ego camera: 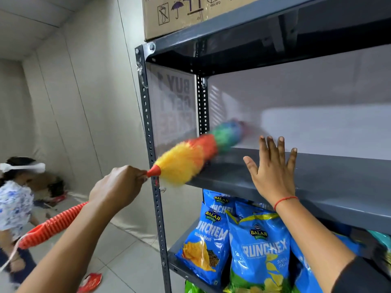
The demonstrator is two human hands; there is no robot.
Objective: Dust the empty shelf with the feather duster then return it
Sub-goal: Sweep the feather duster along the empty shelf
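Observation:
The feather duster (190,155) has a yellow, orange, green and blue head and a ribbed orange handle (53,225). My left hand (118,187) grips the handle just below the head. The blurred head lies across the left front corner of the empty grey shelf (338,180), its blue tip reaching inside. My right hand (273,170) is open, fingers spread, flat against the shelf's front edge to the right of the duster.
Blue snack bags (260,248) fill the shelf below. A cardboard box (179,15) sits on the top shelf. The rack's perforated grey upright (152,144) stands beside the duster. Another person (17,208) crouches at the far left on the tiled floor, near a red packet (91,282).

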